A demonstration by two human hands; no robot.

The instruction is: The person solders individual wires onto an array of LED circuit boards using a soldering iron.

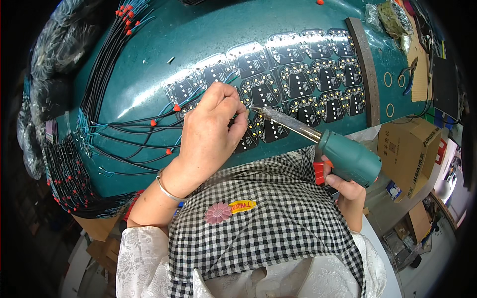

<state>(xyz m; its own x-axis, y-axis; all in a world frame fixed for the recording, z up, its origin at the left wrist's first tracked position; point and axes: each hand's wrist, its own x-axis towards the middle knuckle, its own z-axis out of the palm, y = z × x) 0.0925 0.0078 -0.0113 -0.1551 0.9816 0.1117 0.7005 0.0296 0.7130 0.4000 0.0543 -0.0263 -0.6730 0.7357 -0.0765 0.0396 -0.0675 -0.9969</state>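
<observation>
Green matting [154,44] covers the bench, and right at its heart we have the soldering iron [350,158], barrel slanting leftward, tip poised just beside the left hand [211,126] and above the near part of an array of black circuit boards [299,83]. Firm grip from the right hand [345,187], wrapped around the green handle! And that other hand? Fingers curled, tips drawn close together; whether they pinch a wire, I can't tell from where I stand.

Black cables [141,121] sweep in from the left, with red clips [176,107] along them.

How far along, then? Blue wires [229,78] cross boards on the left, though I can't make out any joints. Boards to the right show no cables, so I'd judge plenty is left.

Further out, a thick cable bundle [102,77] lies far left; a dark bar [365,74] borders the boards at right, pliers [410,79] beyond it, and a cardboard box [405,149] sits nearer.
</observation>
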